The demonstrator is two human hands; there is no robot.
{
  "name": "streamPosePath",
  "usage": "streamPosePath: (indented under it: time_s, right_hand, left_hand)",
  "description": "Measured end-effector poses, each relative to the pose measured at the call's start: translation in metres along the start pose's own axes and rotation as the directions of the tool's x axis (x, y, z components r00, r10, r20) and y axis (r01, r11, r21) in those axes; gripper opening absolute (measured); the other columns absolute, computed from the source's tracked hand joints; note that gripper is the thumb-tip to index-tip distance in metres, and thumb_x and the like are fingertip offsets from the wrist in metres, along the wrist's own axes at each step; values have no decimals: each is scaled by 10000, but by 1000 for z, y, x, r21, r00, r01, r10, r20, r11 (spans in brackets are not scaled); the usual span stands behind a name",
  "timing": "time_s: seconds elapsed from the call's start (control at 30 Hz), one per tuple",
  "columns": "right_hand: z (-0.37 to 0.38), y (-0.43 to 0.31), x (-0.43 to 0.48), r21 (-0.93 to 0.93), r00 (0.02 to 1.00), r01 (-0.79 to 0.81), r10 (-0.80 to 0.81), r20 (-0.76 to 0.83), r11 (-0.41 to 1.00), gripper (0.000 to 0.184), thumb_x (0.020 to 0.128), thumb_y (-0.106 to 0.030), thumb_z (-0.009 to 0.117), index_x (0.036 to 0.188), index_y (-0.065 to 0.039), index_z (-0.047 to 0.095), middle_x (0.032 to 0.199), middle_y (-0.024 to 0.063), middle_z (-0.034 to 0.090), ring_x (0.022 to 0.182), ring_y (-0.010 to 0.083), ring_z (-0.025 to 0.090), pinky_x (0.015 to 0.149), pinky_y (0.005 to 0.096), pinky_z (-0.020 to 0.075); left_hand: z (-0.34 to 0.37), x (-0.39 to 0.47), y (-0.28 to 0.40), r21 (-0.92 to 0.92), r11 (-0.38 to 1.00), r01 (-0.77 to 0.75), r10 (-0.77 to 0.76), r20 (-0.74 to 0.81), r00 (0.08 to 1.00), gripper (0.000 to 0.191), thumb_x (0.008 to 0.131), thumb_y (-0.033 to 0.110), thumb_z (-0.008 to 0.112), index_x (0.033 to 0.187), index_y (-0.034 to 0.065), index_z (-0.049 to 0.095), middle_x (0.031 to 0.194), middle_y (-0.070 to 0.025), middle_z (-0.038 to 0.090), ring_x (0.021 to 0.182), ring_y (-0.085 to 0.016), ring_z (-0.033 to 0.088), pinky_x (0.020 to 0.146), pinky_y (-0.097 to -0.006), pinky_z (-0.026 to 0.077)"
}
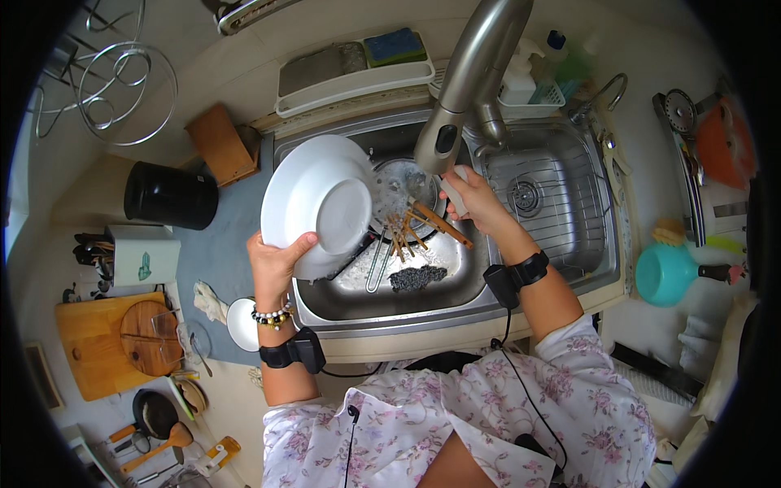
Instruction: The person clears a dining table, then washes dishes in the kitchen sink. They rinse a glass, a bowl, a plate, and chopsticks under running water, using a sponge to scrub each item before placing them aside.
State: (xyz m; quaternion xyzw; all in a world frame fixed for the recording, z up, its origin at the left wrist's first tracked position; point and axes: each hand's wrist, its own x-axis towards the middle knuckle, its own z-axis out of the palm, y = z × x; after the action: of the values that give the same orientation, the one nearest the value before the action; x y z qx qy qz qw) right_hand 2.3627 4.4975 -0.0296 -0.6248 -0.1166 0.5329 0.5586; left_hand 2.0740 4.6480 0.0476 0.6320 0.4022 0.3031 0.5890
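My left hand (277, 259) grips the rim of a large white bowl (299, 183), thumb on its outside. The bowl is tilted over the left sink basin (341, 305), with its base facing me. Pinched in my right hand (482, 201) is a whitish sponge (455, 190), just below the faucet head (439, 137) and apart from the bowl. Between the hands, a round pan (396, 183) holds foamy water. Several wooden chopsticks (399, 241) and a wooden-handled utensil (448, 226) lean out of it. A wire handle (379, 265) and a dark mesh scrubber (418, 279) lie nearby.
A wire rack (567, 213) lies in the right basin (525, 244). Behind the sink stand a sponge tray (354, 85) and soap bottles (521, 76). A black canister (171, 195), a white utensil holder (146, 256) and a small white bowl (242, 323) are at left.
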Motion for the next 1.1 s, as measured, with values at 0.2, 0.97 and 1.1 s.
streamPosePath:
  time_s: [0.2,0.97,1.1]
  right_hand:
    - [21,-11,21,59,988,-80,71,140,995,284,960,-363,432,997,-88,492,726,43,530,484,85,451,376,217,354]
    - [-33,-27,-2,-190,994,-82,94,53,978,346,948,-392,421,1118,-116,545,805,21,561,535,83,507,416,212,405]
    - [-12,-16,0,-151,995,-77,85,51,986,336,959,-374,401,1127,-114,529,836,20,560,567,85,515,451,215,425]
  left_hand:
    - [-12,-5,12,871,354,-340,526,116,843,177,700,101,740,868,108,685,661,-60,525,601,-259,520,526,-339,418]
    - [10,14,-156,864,500,-60,329,-125,936,581,704,89,661,1244,59,449,1147,-245,474,1014,-387,518,875,-437,434]
    - [37,28,-246,727,600,334,-57,-378,924,401,772,81,569,1151,-16,481,923,-220,580,835,-365,589,739,-437,500]
